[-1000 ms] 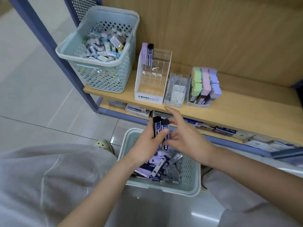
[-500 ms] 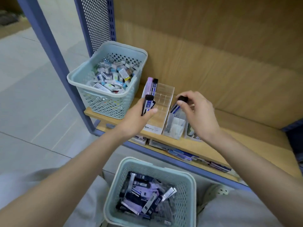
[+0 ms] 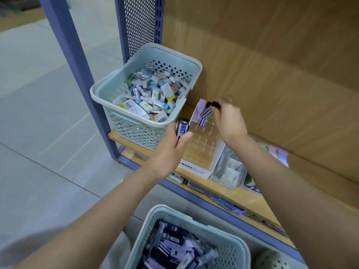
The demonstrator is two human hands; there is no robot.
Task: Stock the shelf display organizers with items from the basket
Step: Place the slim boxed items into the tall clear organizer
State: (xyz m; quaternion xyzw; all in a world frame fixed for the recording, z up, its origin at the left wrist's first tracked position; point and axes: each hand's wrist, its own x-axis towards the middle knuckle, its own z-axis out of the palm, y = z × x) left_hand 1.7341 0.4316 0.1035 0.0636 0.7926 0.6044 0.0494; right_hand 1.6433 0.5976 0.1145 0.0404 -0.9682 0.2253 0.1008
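A white MONO organizer (image 3: 202, 152) with clear compartments stands on the wooden shelf (image 3: 250, 199). My right hand (image 3: 229, 121) pinches a black-capped blue lead case (image 3: 208, 109) at the organizer's back row, beside a lilac case (image 3: 200, 109) standing there. My left hand (image 3: 169, 152) grips another blue lead case (image 3: 181, 129) just left of the organizer. A pale green basket (image 3: 229, 247) holding several dark and lilac lead cases sits below me on the floor.
A second pale green basket (image 3: 108, 94) full of small boxed erasers sits on the shelf's left end, against a blue upright (image 3: 77, 61). A clear organizer (image 3: 231, 171) and another with pastel items (image 3: 275, 152) stand right of the MONO one. Flat packs lie on the lower shelf (image 3: 229, 204).
My right hand has moved left from the clear organizer to the back row of the MONO organizer with its lead case. My left hand has stayed beside the organizer with its case.
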